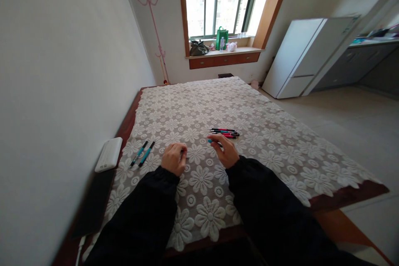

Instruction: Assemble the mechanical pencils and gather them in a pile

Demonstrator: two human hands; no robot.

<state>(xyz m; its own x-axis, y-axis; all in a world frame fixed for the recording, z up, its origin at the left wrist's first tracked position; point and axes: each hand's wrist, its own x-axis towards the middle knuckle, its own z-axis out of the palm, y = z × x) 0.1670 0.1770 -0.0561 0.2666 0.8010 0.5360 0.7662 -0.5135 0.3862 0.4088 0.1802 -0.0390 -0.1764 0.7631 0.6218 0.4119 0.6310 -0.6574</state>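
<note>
My left hand (173, 158) is closed, its thumb and fingertips pinched at one end of a thin pale rod (197, 149) that looks like a pen refill. The rod stretches across to my right hand (227, 150), which is also closed, around a blue-and-black pen part (210, 141). Fingers hide most of that part, and I cannot tell if the rod goes into it. Just beyond my right hand lies a small pile of red, blue and black pens (225, 133). To the left of my left hand, two teal-and-black pen pieces (142, 153) rest side by side.
A flower-patterned lace cloth (201, 179) covers the table. Along its left edge, by the wall, are a white power bank (109, 154), a dark flat object (94, 201) and a white cable (80, 249). A fridge (301, 56) stands far right.
</note>
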